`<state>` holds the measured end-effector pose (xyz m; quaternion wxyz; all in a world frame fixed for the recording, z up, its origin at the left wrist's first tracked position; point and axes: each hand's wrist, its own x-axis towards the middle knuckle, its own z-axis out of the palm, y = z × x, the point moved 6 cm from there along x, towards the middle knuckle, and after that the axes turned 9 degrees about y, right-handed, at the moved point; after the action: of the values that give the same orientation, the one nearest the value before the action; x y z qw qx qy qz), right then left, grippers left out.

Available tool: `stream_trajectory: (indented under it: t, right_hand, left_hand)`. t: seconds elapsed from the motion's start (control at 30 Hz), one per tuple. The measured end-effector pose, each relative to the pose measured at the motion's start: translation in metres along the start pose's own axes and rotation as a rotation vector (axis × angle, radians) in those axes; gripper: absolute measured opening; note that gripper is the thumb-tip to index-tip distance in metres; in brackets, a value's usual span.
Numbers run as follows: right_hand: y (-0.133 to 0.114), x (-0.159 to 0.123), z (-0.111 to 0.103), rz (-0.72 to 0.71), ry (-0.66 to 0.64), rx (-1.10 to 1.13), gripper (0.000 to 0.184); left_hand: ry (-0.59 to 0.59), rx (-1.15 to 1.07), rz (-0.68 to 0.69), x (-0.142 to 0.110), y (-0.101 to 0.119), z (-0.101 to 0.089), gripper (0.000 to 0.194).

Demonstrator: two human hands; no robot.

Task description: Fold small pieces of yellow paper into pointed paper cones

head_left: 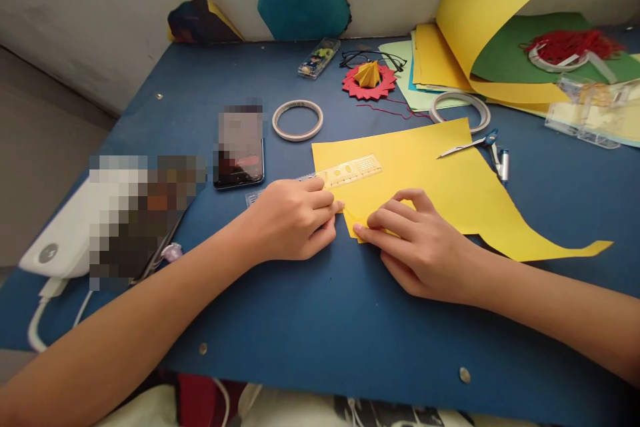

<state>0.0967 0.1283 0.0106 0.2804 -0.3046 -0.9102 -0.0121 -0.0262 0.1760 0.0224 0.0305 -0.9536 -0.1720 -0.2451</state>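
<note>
My left hand [303, 219] is closed at the left edge of a small folded piece of yellow paper [353, 219], its fingertips pinching there. Its knuckles partly cover a clear plastic ruler [354, 171], which lies across the edge of a large yellow sheet [400, 153]. My right hand [417, 240] has its fingers bent together, thumb and fingertips on the same small folded piece, hiding most of it. Compasses [493, 140] rest with their point on the sheet's right part.
A phone [240, 177], tape rolls [298, 137] and a red-and-yellow paper ornament [369, 83] lie beyond my hands. A white power bank [60, 240] is at the left. Coloured paper [435, 60], red thread [575, 45] and a clear dispenser [583, 113] occupy the back right.
</note>
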Motion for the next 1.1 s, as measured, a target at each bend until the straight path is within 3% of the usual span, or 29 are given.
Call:
stream_trajectory:
  t: [0.23, 0.5, 0.63, 0.77, 0.87, 1.1]
  right_hand:
    - [0.000, 0.000, -0.001, -0.009, 0.009, -0.008, 0.025]
    - [-0.001, 0.000, 0.000, -0.016, 0.010, -0.015, 0.026]
    - [0.000, 0.000, 0.000, -0.016, 0.021, -0.006, 0.025]
    - [0.000, 0.000, -0.001, -0.017, 0.027, 0.005, 0.023]
    - [0.000, 0.000, 0.000, -0.017, 0.029, 0.008, 0.024]
    - [-0.002, 0.000, 0.000, -0.027, 0.026, 0.010, 0.024]
  left_hand:
    - [-0.015, 0.036, 0.067, 0.002, 0.025, 0.001, 0.025]
    - [0.127, 0.198, 0.032, -0.002, 0.025, -0.006, 0.025]
    - [0.204, 0.192, 0.089, -0.003, 0.034, -0.010, 0.019]
    - [0.152, 0.146, 0.132, -0.003, 0.044, -0.007, 0.015]
    - [0.102, 0.153, 0.076, -0.003, 0.040, -0.002, 0.019]
    - [0.112, 0.210, 0.040, -0.004, 0.031, 0.000, 0.020]
